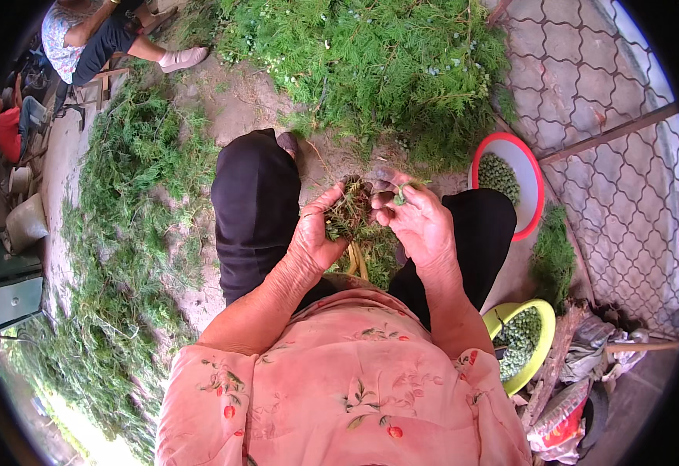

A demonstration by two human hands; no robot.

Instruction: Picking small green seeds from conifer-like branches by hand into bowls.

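My left hand (318, 227) grips a bunch of brownish-green conifer twigs (351, 209), probably arborvitae, above the gap between my knees. Close by on its right, my right hand (424, 224) pinches a small green sprig (400, 198) between thumb and fingers. The fingertips look dark and stained, and the far fingers are blurred. To the right of my right knee stands a white basin with a red rim (536, 175), partly filled with small green cones (497, 177). A yellow-green bucket (543, 343) nearer my right elbow holds more green cones (517, 341).
A large heap of cone-bearing green branches (374, 70) lies ahead, and stripped-looking greenery (135, 233) spreads along the left. Wire mesh (596, 175) borders the right side. A seated person (92, 41) is at upper left, another person (10, 131) farther back. Sacks (561, 413) lie at lower right.
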